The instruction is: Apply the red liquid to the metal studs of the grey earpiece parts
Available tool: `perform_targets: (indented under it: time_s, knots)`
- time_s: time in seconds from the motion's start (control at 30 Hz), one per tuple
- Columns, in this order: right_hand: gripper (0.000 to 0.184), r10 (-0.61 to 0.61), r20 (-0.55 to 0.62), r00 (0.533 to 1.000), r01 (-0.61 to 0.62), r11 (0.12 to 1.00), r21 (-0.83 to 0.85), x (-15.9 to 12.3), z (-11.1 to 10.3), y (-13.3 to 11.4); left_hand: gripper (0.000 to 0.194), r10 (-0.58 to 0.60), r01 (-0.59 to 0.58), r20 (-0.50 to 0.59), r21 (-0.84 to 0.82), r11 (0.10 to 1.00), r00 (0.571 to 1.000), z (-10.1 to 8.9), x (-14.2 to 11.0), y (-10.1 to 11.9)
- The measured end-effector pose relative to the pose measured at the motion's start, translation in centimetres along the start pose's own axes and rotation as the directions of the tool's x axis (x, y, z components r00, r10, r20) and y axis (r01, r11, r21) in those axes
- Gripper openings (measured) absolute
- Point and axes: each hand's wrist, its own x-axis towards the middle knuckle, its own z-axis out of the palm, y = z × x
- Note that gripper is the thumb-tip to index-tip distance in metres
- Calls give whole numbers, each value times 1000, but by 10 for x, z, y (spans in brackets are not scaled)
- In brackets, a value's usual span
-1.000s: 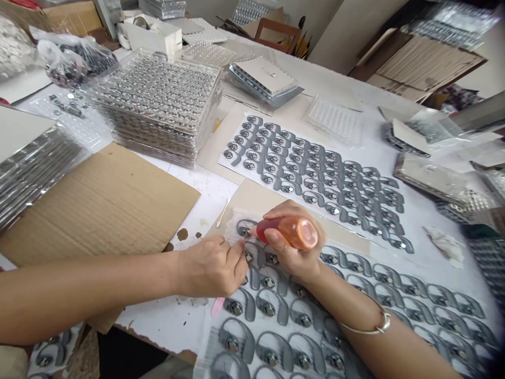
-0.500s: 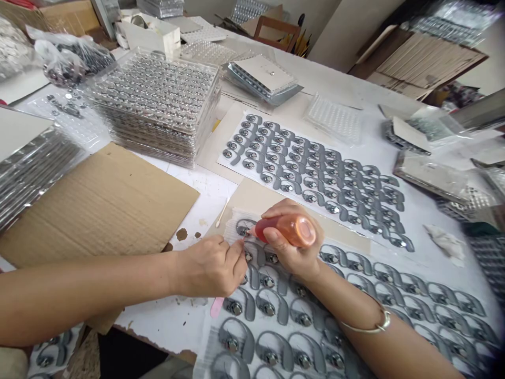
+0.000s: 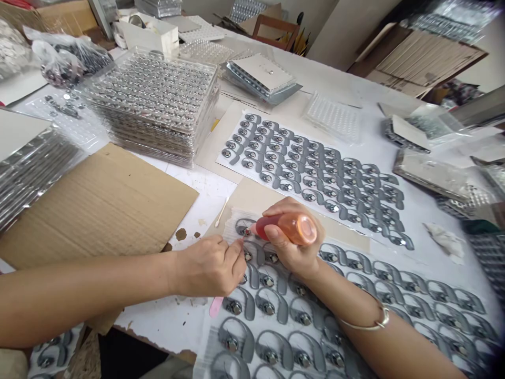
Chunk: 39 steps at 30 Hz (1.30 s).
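Observation:
My right hand (image 3: pixel 294 247) is wrapped round a small orange bottle (image 3: pixel 290 228) with a red tip, which lies nearly flat and points left at a grey curved part (image 3: pixel 244 227) with a shiny metal centre. My left hand (image 3: pixel 211 266) is closed in a pinch on a thin pink stick (image 3: pixel 216 306), its fingertips just left of the bottle's tip. Both hands rest over a near sheet (image 3: pixel 355 321) covered with rows of the same grey parts.
A second sheet of grey parts (image 3: pixel 315 176) lies further back. A stack of clear trays with shiny pieces (image 3: pixel 153 105) stands at back left, beside a flat cardboard piece (image 3: pixel 102 205). More trays, bags and cardboard crowd the table's far edges. A cotton swab (image 3: pixel 222 211) lies near the cardboard.
Nothing has visibly moved apart from a slight shift of the view; both hands hold the same pose at the same part.

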Motion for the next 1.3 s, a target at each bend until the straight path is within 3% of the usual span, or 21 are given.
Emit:
perform_targets:
  time_s: [1.07,1.3]
  knots:
    - [8,-117,9,993,118,991,-70,-2,-2,3,16,-6,6,21,-2,1000,1000,-3,1,-1]
    - [16,-21,-92,996,26,998,52,12,-13,-5,15,6,-6,20,31,1000,1000,-1,-2,-1]
